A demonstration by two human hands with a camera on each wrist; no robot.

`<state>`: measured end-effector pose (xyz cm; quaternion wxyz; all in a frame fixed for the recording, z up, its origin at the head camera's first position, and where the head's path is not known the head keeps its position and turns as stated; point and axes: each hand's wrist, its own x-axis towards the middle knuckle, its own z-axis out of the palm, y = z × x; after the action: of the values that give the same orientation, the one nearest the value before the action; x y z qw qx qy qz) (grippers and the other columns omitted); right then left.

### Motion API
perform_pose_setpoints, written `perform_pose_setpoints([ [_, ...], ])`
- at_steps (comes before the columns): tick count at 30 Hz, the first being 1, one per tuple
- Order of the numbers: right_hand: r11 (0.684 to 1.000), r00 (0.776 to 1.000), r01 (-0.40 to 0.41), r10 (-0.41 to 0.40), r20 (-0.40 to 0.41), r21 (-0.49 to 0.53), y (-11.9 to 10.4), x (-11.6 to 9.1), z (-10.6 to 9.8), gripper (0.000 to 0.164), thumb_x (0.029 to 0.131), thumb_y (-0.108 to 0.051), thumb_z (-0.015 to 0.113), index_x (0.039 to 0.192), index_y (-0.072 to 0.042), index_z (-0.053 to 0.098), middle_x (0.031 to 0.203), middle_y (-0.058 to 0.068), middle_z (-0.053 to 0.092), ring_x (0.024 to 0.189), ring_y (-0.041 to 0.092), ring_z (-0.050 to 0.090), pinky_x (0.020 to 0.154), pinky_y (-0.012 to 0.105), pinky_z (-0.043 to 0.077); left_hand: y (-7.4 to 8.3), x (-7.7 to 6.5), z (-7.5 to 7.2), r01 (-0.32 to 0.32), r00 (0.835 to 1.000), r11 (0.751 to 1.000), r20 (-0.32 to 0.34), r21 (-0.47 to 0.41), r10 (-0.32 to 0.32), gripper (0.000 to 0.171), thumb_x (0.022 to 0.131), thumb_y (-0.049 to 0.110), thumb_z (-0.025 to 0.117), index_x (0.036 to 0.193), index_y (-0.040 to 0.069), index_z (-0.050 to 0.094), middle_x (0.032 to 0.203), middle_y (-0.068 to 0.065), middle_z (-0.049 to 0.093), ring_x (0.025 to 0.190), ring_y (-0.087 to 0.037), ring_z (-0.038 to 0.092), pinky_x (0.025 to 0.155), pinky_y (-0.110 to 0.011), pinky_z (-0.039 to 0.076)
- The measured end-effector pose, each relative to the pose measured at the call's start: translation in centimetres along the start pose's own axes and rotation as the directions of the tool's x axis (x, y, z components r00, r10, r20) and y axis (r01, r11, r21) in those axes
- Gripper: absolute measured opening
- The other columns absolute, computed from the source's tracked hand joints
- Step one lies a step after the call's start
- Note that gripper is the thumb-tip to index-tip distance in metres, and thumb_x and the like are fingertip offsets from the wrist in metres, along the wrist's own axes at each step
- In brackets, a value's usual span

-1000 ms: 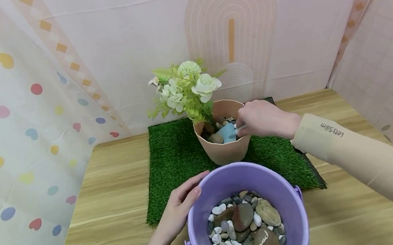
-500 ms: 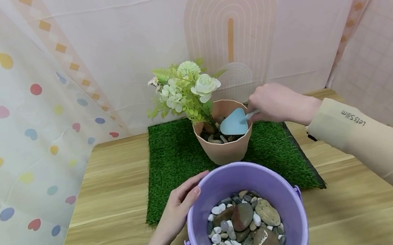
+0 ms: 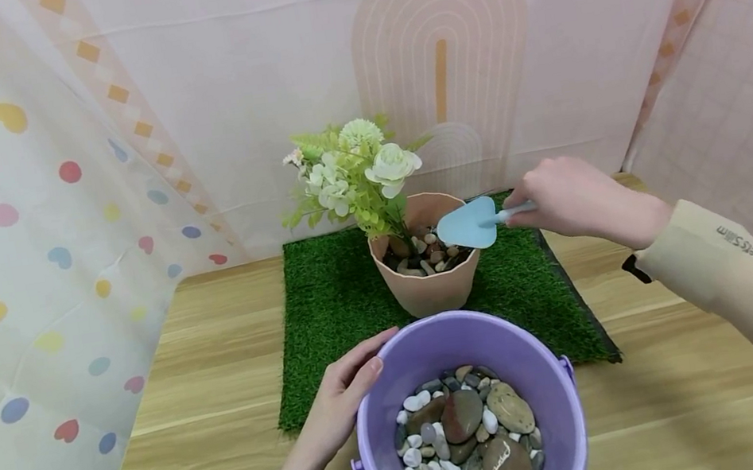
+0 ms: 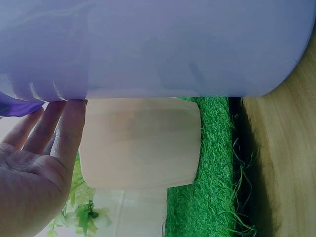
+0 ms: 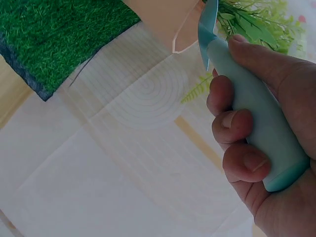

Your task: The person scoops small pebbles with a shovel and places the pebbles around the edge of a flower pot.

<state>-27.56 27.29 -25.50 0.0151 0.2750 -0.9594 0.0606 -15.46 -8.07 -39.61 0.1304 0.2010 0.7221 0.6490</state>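
My right hand (image 3: 569,196) grips the handle of a small light-blue garden trowel (image 3: 467,224); in the right wrist view its fingers curl round the thick pale-green handle (image 5: 259,113). The trowel's blade overlaps the right rim of a terracotta-coloured flowerpot (image 3: 431,291) in the head view. Stones (image 3: 430,247) lie in the pot beside a bunch of white and green flowers (image 3: 360,169). My left hand (image 3: 335,405) rests at the left rim of a purple bucket (image 3: 455,328), its straight fingers against the outer wall in the left wrist view. Pebbles (image 3: 463,415) of mixed sizes cover the bucket's bottom.
The pot stands on a green artificial-grass mat (image 3: 328,298) on a wooden table (image 3: 210,387). The bucket is in front of the pot, overlapping the mat's near part in the head view. Patterned cloth (image 3: 240,85) hangs behind and on both sides.
My right hand has lifted the trowel out of the pot and drawn it right, its blade turning to point left. More stones in the pot now show. My left hand stays at the bucket.
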Motion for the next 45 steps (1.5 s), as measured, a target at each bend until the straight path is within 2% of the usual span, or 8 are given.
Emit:
perform_pose_setpoints([
  [10, 0.994, 0.994, -0.083, 0.087, -0.065, 0.071, 1.5, -3.3, 0.8, 0.03, 0.098, -0.032, 0.075, 0.115, -0.008, 0.083, 0.1, 0.015, 0.083, 0.071, 0.022, 0.072, 0.057, 0.039, 0.05, 0.0, 0.0, 0.1, 0.008, 1.0, 1.0, -0.007, 0.004, -0.008, 0.046, 0.114, 0.02, 0.043, 0.156, 0.004, 0.049, 0.155, -0.028, 0.054, 0.12, 0.003, 0.069, 0.096, -0.024, 0.061],
  [17, 0.982, 0.972, -0.121, 0.147, -0.186, 0.145, 2.7, -6.9, 2.7, 0.024, 0.097, -0.029, 0.077, 0.114, -0.014, 0.084, 0.102, 0.009, 0.084, 0.074, 0.015, 0.073, 0.066, 0.036, 0.055, 0.0, 0.0, 0.1, 0.008, 1.0, 1.0, -0.007, 0.006, -0.008, 0.046, 0.114, 0.02, 0.043, 0.156, 0.002, 0.048, 0.155, -0.028, 0.054, 0.12, 0.004, 0.068, 0.097, -0.024, 0.061],
  [20, 0.976, 0.963, -0.139, 0.173, -0.205, 0.169, 3.3, -8.7, 3.9, 0.025, 0.096, -0.028, 0.078, 0.115, -0.014, 0.083, 0.103, 0.011, 0.084, 0.077, 0.016, 0.075, 0.063, 0.029, 0.053, 0.0, 0.1, 0.0, 0.008, 1.0, 1.0, -0.003, 0.008, -0.008, 0.046, 0.114, 0.02, 0.043, 0.156, 0.002, 0.048, 0.155, -0.028, 0.054, 0.12, 0.003, 0.068, 0.097, -0.024, 0.061],
  [27, 0.954, 0.953, -0.239, 0.266, -0.144, 0.182, 4.7, -12.1, 7.0, 0.033, 0.098, -0.035, 0.075, 0.121, -0.011, 0.081, 0.096, 0.014, 0.083, 0.058, 0.007, 0.054, 0.049, 0.025, 0.037, -0.1, 0.1, -0.1, 0.018, 1.0, 1.0, -0.01, 0.009, -0.018, 0.046, 0.114, 0.021, 0.044, 0.156, 0.003, 0.049, 0.155, -0.027, 0.054, 0.12, 0.002, 0.069, 0.096, -0.024, 0.061],
  [36, 0.925, 0.937, -0.327, 0.343, -0.061, 0.192, 6.2, -16.9, 12.1, 0.031, 0.096, -0.031, 0.077, 0.117, -0.008, 0.082, 0.069, -0.003, 0.07, 0.052, 0.002, 0.036, 0.05, 0.023, 0.031, -0.2, 0.1, 0.3, 0.042, 0.999, 0.999, 0.003, 0.013, -0.042, 0.047, 0.114, 0.023, 0.043, 0.157, 0.004, 0.047, 0.157, -0.024, 0.053, 0.121, 0.004, 0.068, 0.099, -0.023, 0.06],
  [39, 0.916, 0.932, -0.348, 0.36, -0.028, 0.2, 6.4, -17.7, 12.9, 0.029, 0.096, -0.032, 0.077, 0.114, -0.009, 0.083, 0.072, -0.001, 0.073, 0.057, 0.003, 0.043, 0.052, 0.025, 0.036, -0.2, 0.0, 0.2, 0.038, 0.999, 0.999, -0.006, 0.023, -0.038, 0.047, 0.114, 0.023, 0.043, 0.157, 0.003, 0.047, 0.157, -0.025, 0.054, 0.121, 0.003, 0.068, 0.098, -0.024, 0.06],
  [43, 0.91, 0.928, -0.36, 0.372, -0.022, 0.204, 6.5, -18.8, 13.8, 0.027, 0.094, -0.032, 0.079, 0.11, -0.011, 0.084, 0.096, 0.012, 0.083, 0.072, 0.014, 0.066, 0.059, 0.033, 0.049, -0.2, -0.1, 0.0, 0.032, 0.999, 0.999, -0.012, 0.025, -0.031, 0.047, 0.114, 0.022, 0.043, 0.157, 0.002, 0.048, 0.156, -0.026, 0.054, 0.121, 0.003, 0.068, 0.097, -0.024, 0.061],
  [45, 0.903, 0.923, -0.375, 0.386, -0.012, 0.21, 6.5, -19.3, 14.2, 0.026, 0.094, -0.032, 0.079, 0.11, -0.011, 0.084, 0.099, 0.013, 0.083, 0.073, 0.016, 0.066, 0.058, 0.033, 0.048, -0.2, 0.0, 0.0, 0.028, 1.0, 0.999, -0.011, 0.026, -0.028, 0.047, 0.114, 0.022, 0.044, 0.157, 0.002, 0.048, 0.155, -0.026, 0.055, 0.121, 0.002, 0.068, 0.097, -0.024, 0.061],
])
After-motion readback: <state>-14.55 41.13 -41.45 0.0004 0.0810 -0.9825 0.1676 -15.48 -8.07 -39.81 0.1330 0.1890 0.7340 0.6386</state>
